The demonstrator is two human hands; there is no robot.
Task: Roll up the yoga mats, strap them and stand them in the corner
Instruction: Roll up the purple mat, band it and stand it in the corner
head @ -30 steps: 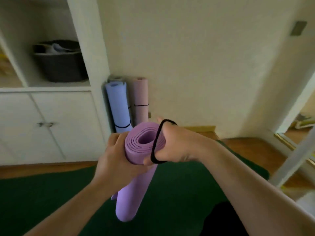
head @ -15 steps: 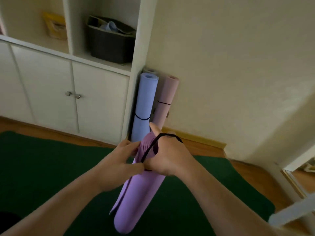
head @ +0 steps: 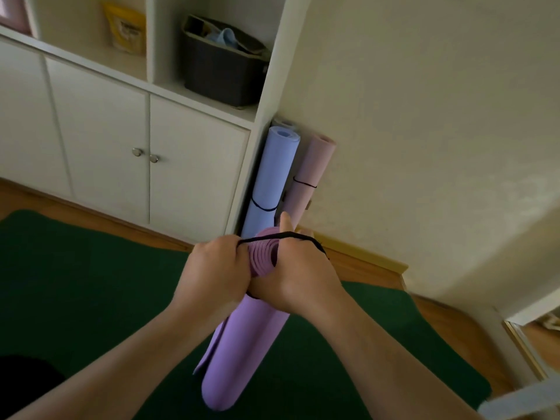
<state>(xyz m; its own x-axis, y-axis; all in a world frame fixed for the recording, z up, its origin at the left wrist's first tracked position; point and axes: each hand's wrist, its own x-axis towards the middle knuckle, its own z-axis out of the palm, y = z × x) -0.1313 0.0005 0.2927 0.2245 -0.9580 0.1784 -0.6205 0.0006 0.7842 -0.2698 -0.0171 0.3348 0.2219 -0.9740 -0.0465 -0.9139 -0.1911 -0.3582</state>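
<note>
I see the rolled purple mat (head: 242, 344), a smooth foam tube, held tilted over the green rug (head: 91, 283); my left hand (head: 212, 268) pinches the thin black elastic strap (head: 281, 237) stretched across its spiral end, my right hand (head: 298, 280) curls round the roll (forefinger raised). Behind, strapped blue mat (head: 269, 177) and pink mat (head: 312, 174) stand cornered; a dark bin (head: 221, 77) holds pale cloth

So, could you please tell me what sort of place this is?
Probably a room in a home: white built-in cabinet with shelves, dark green floor rug over wood flooring, rolled blue yoga mat standing strapped in the corner.
</note>
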